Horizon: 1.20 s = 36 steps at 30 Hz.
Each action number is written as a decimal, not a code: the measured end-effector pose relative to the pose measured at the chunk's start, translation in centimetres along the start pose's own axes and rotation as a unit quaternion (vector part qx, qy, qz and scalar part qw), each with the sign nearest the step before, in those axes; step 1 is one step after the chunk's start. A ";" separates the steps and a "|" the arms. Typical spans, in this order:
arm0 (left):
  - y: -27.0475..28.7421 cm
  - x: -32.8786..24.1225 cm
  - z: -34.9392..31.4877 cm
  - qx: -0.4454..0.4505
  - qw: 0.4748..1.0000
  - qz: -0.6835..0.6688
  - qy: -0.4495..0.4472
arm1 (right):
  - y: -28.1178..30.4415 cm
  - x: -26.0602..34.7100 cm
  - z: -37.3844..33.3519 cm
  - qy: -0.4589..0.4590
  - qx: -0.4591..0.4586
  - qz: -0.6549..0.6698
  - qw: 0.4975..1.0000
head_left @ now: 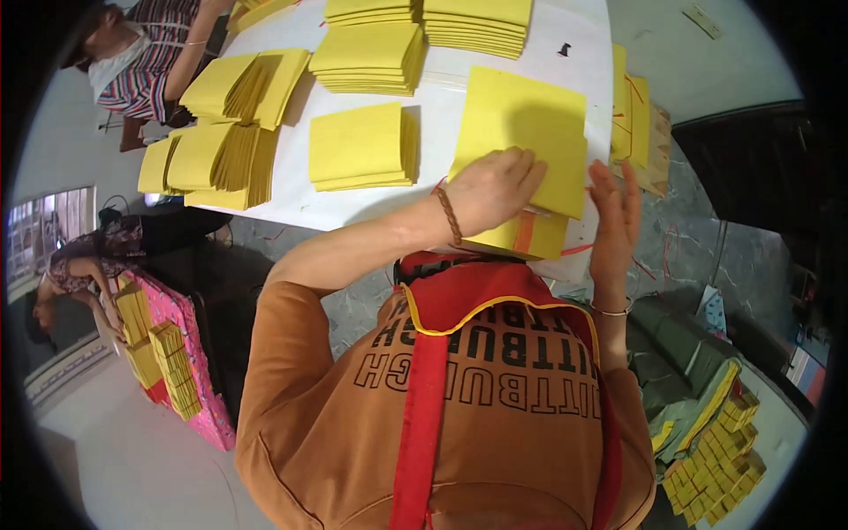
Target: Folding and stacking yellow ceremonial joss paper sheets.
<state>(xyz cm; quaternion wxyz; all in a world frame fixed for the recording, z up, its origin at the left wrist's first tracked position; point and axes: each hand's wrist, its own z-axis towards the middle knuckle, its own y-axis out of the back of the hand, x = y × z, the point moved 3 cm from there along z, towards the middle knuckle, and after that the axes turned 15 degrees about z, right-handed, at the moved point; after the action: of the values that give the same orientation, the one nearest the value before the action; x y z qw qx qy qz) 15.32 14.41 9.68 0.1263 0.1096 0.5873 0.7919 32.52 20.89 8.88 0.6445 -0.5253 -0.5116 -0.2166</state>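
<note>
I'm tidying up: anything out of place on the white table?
A small black object lies alone on the white table, apart from the yellow stacks; its colour stands out. I can't tell what it is.

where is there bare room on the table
The white table shows a bare strip between the lone middle stack and the pile under the left hand, and a patch around the small black piece. Its left side and upper middle are crowded with yellow stacks.

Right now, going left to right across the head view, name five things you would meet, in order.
Pink patterned table cover, lone yellow paper stack, left hand, right hand, heap of yellow bundles.
</note>
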 end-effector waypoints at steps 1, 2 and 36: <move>0.8 0.8 -0.3 -0.122 0.992 -0.016 0.013 | -0.1 0.5 0.0 0.038 -0.005 -0.021 0.999; 1.6 1.9 -0.8 -0.121 0.992 -0.012 0.016 | -0.1 0.9 -0.1 0.077 -0.012 -0.043 0.996; -4.3 10.7 -17.8 0.151 0.965 0.034 0.213 | -1.3 -1.2 -0.6 0.197 0.118 -0.443 0.867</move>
<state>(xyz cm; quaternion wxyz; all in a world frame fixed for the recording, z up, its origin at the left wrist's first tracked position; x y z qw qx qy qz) -0.24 3.04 0.72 -0.0463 -0.0241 0.7093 0.7030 31.26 19.55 8.46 0.6257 -0.1097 -0.5746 -0.5160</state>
